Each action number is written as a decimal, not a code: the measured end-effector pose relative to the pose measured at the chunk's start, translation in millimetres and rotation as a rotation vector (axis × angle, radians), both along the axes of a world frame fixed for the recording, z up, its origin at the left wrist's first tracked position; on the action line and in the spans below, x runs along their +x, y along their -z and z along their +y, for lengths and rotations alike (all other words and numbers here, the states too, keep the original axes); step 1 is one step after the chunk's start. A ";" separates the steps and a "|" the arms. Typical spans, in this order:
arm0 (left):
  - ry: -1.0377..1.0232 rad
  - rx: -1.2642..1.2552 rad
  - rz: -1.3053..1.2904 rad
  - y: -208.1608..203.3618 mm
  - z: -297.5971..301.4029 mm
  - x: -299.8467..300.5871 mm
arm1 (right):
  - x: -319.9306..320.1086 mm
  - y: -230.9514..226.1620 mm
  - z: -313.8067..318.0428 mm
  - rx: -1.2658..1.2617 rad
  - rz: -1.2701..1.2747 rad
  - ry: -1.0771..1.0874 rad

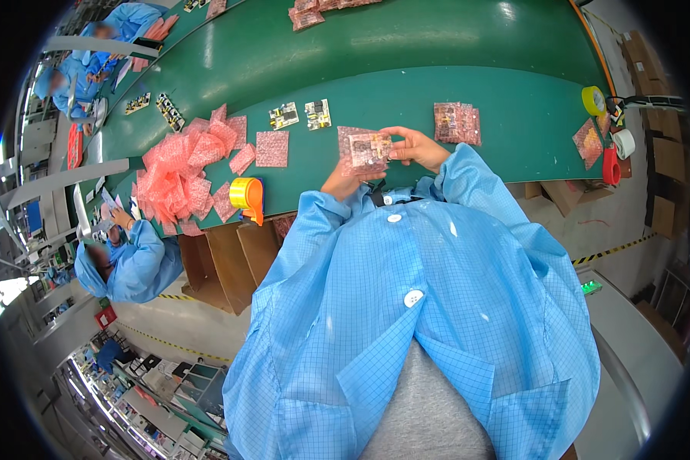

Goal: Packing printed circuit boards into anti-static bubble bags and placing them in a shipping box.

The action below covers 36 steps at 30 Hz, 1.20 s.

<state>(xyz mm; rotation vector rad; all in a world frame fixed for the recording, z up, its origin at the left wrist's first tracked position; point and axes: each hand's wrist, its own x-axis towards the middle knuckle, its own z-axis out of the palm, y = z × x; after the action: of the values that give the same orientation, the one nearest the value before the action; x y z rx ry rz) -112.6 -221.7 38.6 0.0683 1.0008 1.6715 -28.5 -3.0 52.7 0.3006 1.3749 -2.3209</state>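
Close in front of my body, both hands are at a pink bubble-wrap bag [346, 141] with a small circuit board [372, 147] at its right side. My left hand [340, 182] grips the bag from below, its fingers partly hidden behind it. With thumb and fingertips, my right hand [422, 148] pinches the board's right edge. Whether the board lies wholly inside the bag is hard to make out. Two bare circuit boards [284, 116] rest beyond my left hand, with a flat pink bubble bag [272, 149] nearer to me. Bagged boards [458, 123] lie in a group right of my right hand.
A heap of pink bubble bags [180, 165] covers the left of the green bench [383, 96], beside a yellow-orange ring-shaped thing [246, 193] at the edge. Tape rolls [593, 100] sit far right. Cardboard boxes [230, 261] stand below. A co-worker [134, 261] works at left.
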 end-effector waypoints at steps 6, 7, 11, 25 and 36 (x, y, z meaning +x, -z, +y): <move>-0.093 0.066 0.020 3.3 8.5 0.6 | 5.2 15.3 0.5 0.081 0.046 -0.031; -0.094 0.065 0.020 7.9 8.8 -1.1 | 5.8 14.9 0.7 0.084 0.062 -0.043; 0.107 -0.166 1.076 17.8 9.5 -3.8 | 5.4 12.3 1.1 0.131 0.120 -0.114; -0.216 0.088 -0.192 -28.8 6.6 -4.2 | 5.5 -6.0 -12.6 0.280 0.079 0.207; -0.272 -0.078 0.117 -3.8 18.8 10.0 | 3.6 2.0 -19.8 0.360 0.137 0.148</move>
<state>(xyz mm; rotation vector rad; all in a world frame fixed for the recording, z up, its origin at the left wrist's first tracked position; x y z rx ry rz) -102.6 -202.9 42.3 -0.0226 1.2048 1.8897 -24.9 -22.8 50.7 0.3667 1.9006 -2.2325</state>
